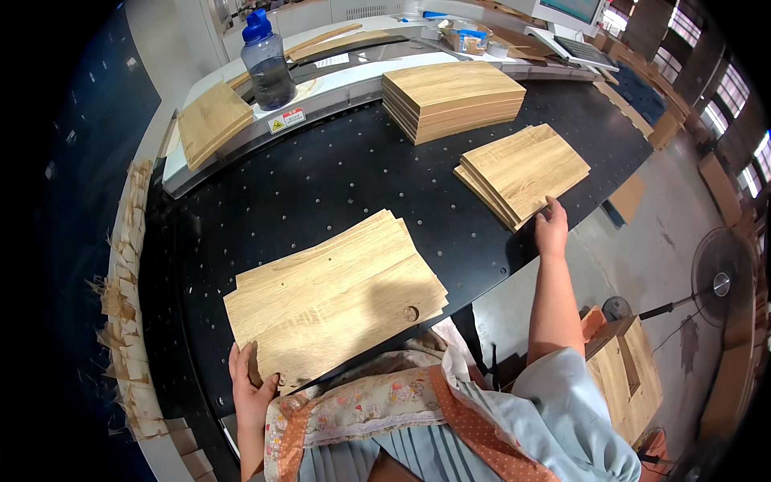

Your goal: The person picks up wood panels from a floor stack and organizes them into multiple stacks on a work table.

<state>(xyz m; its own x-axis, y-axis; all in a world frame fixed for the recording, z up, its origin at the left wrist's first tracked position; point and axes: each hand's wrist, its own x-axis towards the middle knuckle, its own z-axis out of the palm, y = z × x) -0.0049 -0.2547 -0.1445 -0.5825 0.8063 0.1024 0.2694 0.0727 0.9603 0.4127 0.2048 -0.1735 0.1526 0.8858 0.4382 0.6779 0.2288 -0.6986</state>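
Note:
A loose stack of light wood-grain panels lies near me, its sheets slightly out of line. The top panel has a round hole near its right corner and small drilled dots. My left hand grips the stack's near left corner, thumb on top and fingers at the edge. Farther right sits a smaller offset stack of wooden panels. My right hand is closed at its near edge, fingertips over the top panel; the thumb is mostly hidden. Behind stands a taller, neat stack of wooden panels.
The black table is dotted with small studs. On the ledge behind stand a blue-capped water bottle, more boards and a plastic tub. A keyboard lies at far right; a standing fan is on the floor.

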